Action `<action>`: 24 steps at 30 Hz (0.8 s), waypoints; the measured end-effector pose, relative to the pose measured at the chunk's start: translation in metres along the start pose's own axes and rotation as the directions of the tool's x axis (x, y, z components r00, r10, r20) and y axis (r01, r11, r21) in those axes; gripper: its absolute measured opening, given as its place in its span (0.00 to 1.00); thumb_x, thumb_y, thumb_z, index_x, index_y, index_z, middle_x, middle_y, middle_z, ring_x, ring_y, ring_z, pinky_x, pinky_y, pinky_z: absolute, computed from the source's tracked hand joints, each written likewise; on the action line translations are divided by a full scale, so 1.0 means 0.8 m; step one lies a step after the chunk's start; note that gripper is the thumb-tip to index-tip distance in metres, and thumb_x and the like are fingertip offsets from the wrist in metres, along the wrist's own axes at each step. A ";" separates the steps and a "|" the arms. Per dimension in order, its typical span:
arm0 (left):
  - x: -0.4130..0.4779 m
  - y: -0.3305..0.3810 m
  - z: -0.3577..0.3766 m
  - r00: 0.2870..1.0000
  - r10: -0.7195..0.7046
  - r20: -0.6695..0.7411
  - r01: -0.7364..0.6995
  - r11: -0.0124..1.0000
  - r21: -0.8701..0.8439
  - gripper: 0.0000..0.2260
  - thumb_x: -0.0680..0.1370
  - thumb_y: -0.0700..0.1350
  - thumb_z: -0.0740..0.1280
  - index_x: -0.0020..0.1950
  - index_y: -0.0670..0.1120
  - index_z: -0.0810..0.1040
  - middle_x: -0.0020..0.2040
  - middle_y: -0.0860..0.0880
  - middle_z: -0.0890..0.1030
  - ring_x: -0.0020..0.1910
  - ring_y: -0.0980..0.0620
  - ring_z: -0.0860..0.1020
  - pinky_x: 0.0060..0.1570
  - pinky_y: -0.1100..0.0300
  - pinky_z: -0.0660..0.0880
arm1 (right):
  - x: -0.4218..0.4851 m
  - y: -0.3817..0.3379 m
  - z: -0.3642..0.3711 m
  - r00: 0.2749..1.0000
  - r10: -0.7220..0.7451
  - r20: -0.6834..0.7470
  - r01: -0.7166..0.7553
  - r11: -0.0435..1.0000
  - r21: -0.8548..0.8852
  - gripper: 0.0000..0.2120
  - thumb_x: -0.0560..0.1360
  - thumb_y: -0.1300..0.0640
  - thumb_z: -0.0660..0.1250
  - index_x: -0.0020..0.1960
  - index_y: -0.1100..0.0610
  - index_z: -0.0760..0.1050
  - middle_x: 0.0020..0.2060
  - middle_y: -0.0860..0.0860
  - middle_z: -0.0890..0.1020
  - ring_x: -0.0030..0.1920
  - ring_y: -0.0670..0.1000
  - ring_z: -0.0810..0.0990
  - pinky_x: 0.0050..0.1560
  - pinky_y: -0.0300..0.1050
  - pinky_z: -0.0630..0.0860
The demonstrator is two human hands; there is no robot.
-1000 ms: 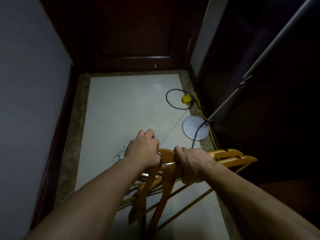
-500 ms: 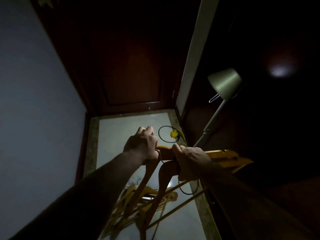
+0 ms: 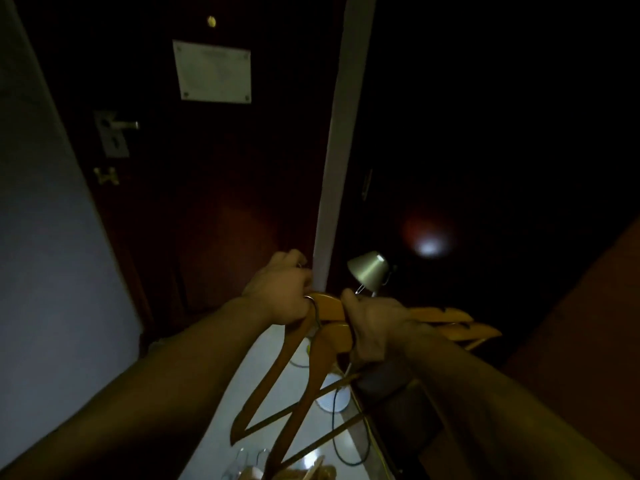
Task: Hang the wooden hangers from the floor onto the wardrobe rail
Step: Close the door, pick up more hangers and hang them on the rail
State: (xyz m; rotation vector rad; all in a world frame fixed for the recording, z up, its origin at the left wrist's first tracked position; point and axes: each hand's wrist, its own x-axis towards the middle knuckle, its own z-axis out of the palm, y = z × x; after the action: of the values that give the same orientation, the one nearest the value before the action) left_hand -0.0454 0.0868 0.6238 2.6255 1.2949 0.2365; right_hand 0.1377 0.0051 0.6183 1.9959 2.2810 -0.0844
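Hangers (image 3: 322,327), two wooden ones, are lifted clear of the floor (image 3: 249,410) in the head view, gripped by both hands. The left hand (image 3: 282,294) is closed around the metal hooks at the top; the right hand (image 3: 372,329) clamps the shoulders just beside it, arms trailing down towards the floor's near edge, where more hangers lie. This looks like the carrying step. The rail is not visible; next they must be raised and hooked over it.
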 end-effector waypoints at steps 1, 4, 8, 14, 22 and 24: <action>-0.003 0.014 -0.016 0.999 0.019 -0.035 -0.019 1.000 -0.004 0.10 0.75 0.49 0.70 0.55 0.50 0.78 0.72 0.51 0.64 0.70 0.49 0.63 0.62 0.53 0.72 | -0.015 -0.002 -0.016 1.000 0.018 -0.004 -0.018 1.000 0.017 0.36 0.68 0.43 0.74 0.67 0.55 0.62 0.53 0.54 0.80 0.50 0.58 0.82 0.51 0.53 0.78; -0.014 0.055 -0.057 0.984 0.105 -0.145 -0.110 0.993 -0.030 0.19 0.73 0.49 0.71 0.64 0.54 0.75 0.72 0.51 0.64 0.70 0.49 0.63 0.63 0.52 0.74 | -0.061 0.010 -0.062 0.995 0.086 -0.046 -0.085 0.996 0.014 0.40 0.65 0.40 0.76 0.67 0.54 0.60 0.55 0.53 0.80 0.52 0.58 0.82 0.55 0.49 0.76; -0.026 0.110 -0.087 0.951 0.177 -0.252 -0.234 0.948 -0.215 0.43 0.73 0.47 0.74 0.80 0.58 0.51 0.78 0.51 0.58 0.74 0.47 0.62 0.62 0.53 0.74 | -0.134 0.023 -0.108 0.979 0.179 -0.093 -0.178 0.984 0.019 0.40 0.65 0.37 0.76 0.66 0.52 0.60 0.53 0.51 0.78 0.51 0.56 0.81 0.52 0.48 0.74; -0.037 0.219 -0.103 0.979 0.160 -0.130 -0.204 0.837 -0.508 0.45 0.75 0.57 0.73 0.82 0.53 0.47 0.77 0.48 0.66 0.73 0.45 0.69 0.66 0.50 0.70 | -0.270 0.073 -0.157 0.892 0.430 -0.139 -0.421 0.903 0.090 0.34 0.66 0.47 0.78 0.63 0.49 0.61 0.49 0.50 0.76 0.49 0.54 0.80 0.54 0.55 0.79; -0.065 0.424 -0.094 0.847 0.531 0.042 -0.363 0.633 -0.684 0.10 0.81 0.54 0.65 0.57 0.52 0.79 0.54 0.52 0.83 0.54 0.53 0.81 0.62 0.49 0.76 | -0.477 0.154 -0.215 0.770 0.610 -0.185 -0.584 0.792 0.179 0.33 0.65 0.46 0.78 0.60 0.48 0.61 0.48 0.48 0.75 0.47 0.52 0.80 0.52 0.56 0.80; -0.075 0.481 -0.091 0.805 0.592 0.052 -0.359 0.554 -0.751 0.09 0.81 0.54 0.65 0.57 0.51 0.78 0.54 0.51 0.84 0.53 0.53 0.82 0.60 0.50 0.77 | -0.530 0.171 -0.220 0.722 0.668 -0.176 -0.643 0.743 0.184 0.34 0.65 0.46 0.79 0.61 0.48 0.61 0.49 0.48 0.76 0.49 0.52 0.79 0.54 0.55 0.79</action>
State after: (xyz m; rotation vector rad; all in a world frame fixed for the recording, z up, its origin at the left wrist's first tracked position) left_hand 0.1952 -0.1819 0.7879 2.1146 0.2232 0.3226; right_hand 0.3205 -0.3741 0.8474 2.8842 1.5325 0.0940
